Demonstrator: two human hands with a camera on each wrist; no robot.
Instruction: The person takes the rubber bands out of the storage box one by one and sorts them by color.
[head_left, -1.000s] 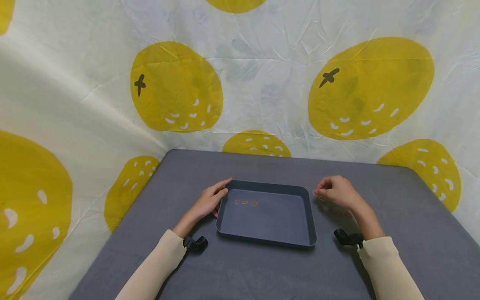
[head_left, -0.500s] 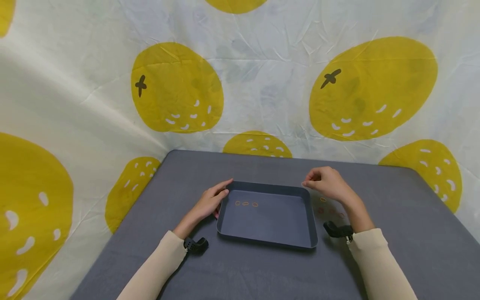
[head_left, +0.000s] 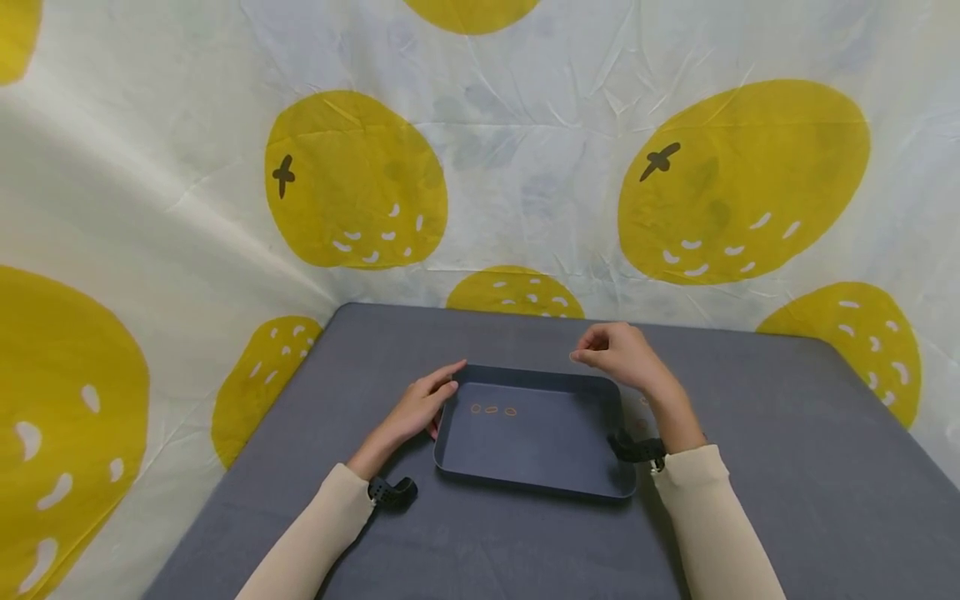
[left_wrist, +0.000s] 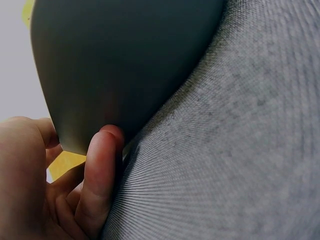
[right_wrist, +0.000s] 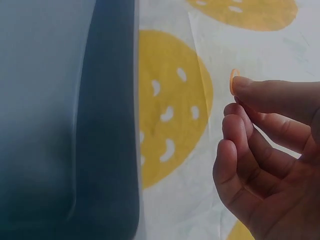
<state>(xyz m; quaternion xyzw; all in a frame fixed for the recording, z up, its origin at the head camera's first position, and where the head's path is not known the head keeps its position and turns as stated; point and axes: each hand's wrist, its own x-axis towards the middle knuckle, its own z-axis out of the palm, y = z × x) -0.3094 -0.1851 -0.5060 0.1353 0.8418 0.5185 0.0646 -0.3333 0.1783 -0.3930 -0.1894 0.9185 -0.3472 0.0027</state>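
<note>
A dark grey baking tray (head_left: 536,454) lies on the table, with three small orange rubber bands (head_left: 491,409) in a row at its left. My left hand (head_left: 415,407) grips the tray's far left corner; in the left wrist view fingers (left_wrist: 99,175) press against its outer wall. Between thumb and index finger, my right hand (head_left: 618,357) pinches another orange rubber band (right_wrist: 232,82) above the tray's far right side. The right wrist view shows this band standing up from the fingertips, the other fingers curled below.
More small bands (head_left: 643,402) lie on the grey table (head_left: 810,467) right of the tray, partly hidden by the right forearm. A white curtain (head_left: 525,183) with yellow fruit prints hangs behind and to the left.
My right hand has lifted from the table right of the tray and moved left over its far right side, carrying a rubber band. My left hand has stayed on the tray corner.
</note>
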